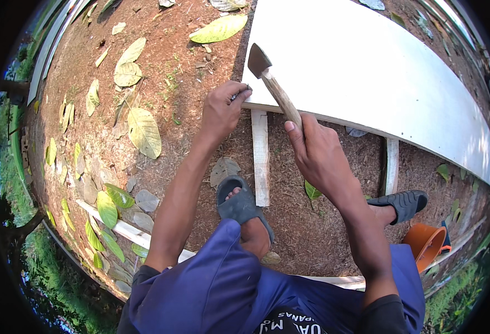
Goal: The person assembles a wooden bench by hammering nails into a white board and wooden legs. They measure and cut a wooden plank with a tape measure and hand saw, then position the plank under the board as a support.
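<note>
Lower frame: blue shorts point(223, 284) and two forearms enter from the bottom edge. Grey sandals on both feet, one point(242, 206) at centre, one point(403, 203) at right. An orange bucket point(426, 242) sits at lower right, partly cut off by the dark rim.

Mid frame: right hand point(323, 158) is wrapped tight around the lower end of a wooden handle. The hammer point(273, 83) slants up and left from it, its dark metal head raised over the near corner of the white board point(367, 67). Left hand point(223, 108) rests at the board's near edge, thumb and forefinger pinched together on something small, probably a nail; the item itself is too small to confirm.

Upper frame: the board runs from upper centre to the right edge, lying across two pale wood battens point(260, 156) on the ground. Bare reddish soil with fallen leaves point(143, 131) fills the left side.

Judgement: step in hand looks like setting a fastener at the board corner above the batten. A next move would call for a light, square tap with the pinching fingers kept clear of the head.

Not resolved: the pinched item; the board's far end and the second batten's top, both hidden or cut off; whether the hammer head touches the board.
</note>
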